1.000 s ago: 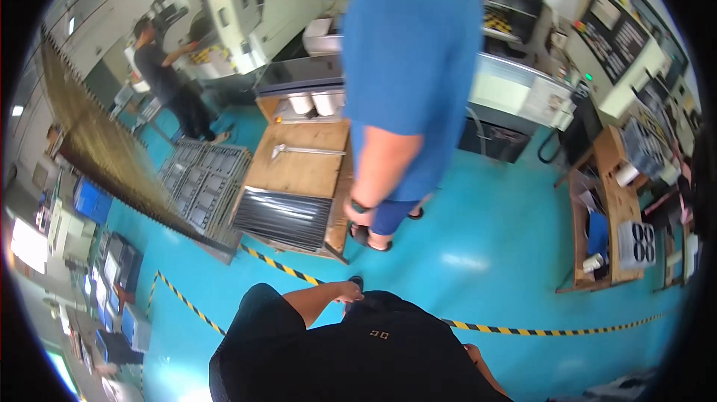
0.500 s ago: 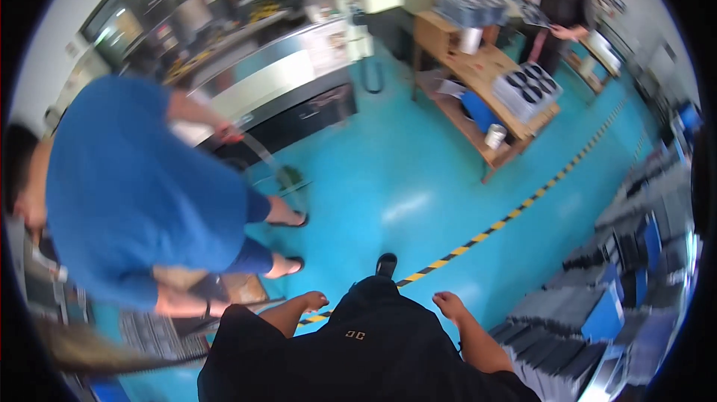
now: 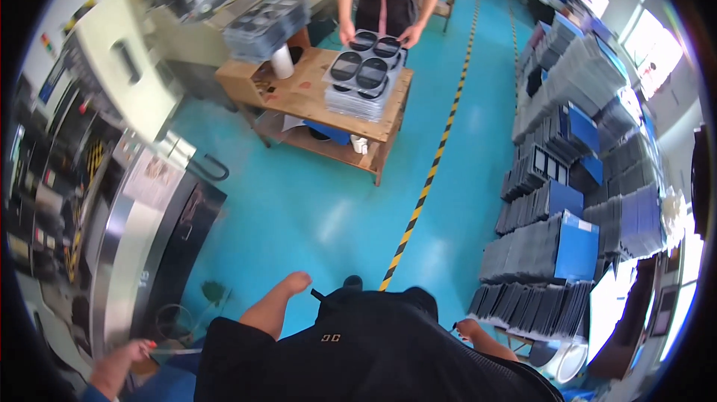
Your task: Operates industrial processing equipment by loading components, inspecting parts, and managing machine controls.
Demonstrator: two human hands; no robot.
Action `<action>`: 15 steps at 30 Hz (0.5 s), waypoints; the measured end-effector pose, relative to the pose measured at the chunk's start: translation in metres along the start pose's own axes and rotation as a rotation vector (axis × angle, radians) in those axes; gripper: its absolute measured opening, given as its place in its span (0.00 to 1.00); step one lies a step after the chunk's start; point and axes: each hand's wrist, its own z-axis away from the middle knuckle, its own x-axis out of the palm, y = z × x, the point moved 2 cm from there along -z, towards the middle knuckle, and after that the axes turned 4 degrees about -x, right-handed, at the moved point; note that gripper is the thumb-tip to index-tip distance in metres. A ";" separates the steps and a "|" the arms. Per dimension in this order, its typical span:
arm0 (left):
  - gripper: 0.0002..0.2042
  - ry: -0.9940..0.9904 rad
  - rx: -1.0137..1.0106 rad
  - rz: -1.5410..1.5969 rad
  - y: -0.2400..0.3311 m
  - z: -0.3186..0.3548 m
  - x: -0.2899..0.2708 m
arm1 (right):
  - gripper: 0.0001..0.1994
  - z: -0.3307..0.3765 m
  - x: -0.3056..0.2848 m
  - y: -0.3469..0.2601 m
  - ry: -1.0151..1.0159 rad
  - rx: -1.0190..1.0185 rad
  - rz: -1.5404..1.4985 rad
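My left hand (image 3: 298,282) hangs over the blue floor, its fingers loosely curled with nothing showing in them. Low on the other side, my right hand (image 3: 467,329) is beside the dark jacket's hem, fingers curled in; a thin dark strip juts from the hem next to it. Ahead stands a wooden workbench (image 3: 314,109), out of reach of both hands. On its corner lies a stack of clear plastic trays (image 3: 354,106) with dark oval parts on top. A person in dark clothes has both hands (image 3: 410,35) at the top tray's far edge.
A yellow-and-black floor line (image 3: 429,185) runs ahead. Stacked grey trays (image 3: 523,249) line the right side. Left stands a machine with a metal front (image 3: 119,253). At the lower left, another person's hand (image 3: 134,350) holds a hose-like tube. A grey bin (image 3: 261,29) tops the bench.
My view has swung right and forward, so the workbench appears nearer and the person in blue has slid to the lower left corner. Both my hands have swung with my stride.
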 end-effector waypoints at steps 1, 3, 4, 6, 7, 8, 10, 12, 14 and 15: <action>0.13 0.037 0.003 -0.018 0.032 -0.022 -0.024 | 0.14 0.003 0.004 -0.002 0.011 -0.043 -0.101; 0.14 0.067 0.005 -0.055 0.095 -0.063 -0.060 | 0.11 0.001 -0.010 -0.008 0.024 -0.087 -0.222; 0.14 0.114 0.027 0.034 0.120 -0.087 -0.073 | 0.11 -0.007 -0.025 -0.012 0.038 0.005 -0.388; 0.15 0.159 0.046 0.106 0.177 -0.129 -0.090 | 0.13 -0.022 -0.064 -0.020 0.061 0.191 -0.710; 0.15 0.144 0.024 0.078 0.204 -0.142 -0.096 | 0.13 -0.027 -0.106 -0.032 0.064 0.244 -0.795; 0.16 0.108 0.017 0.056 0.237 -0.157 -0.099 | 0.13 -0.036 -0.120 -0.017 0.065 0.249 -0.806; 0.15 0.100 0.084 -0.023 0.291 -0.190 -0.101 | 0.12 -0.069 -0.146 0.029 0.224 0.150 -1.112; 0.14 0.012 0.103 -0.131 0.340 -0.228 -0.094 | 0.12 -0.091 -0.199 0.090 0.319 0.094 -1.273; 0.14 -0.107 0.077 -0.207 0.384 -0.254 -0.089 | 0.15 -0.114 -0.275 0.150 0.049 0.259 -0.767; 0.16 -0.135 0.015 -0.120 0.407 -0.255 -0.087 | 0.17 -0.128 -0.326 0.174 0.079 0.294 -0.787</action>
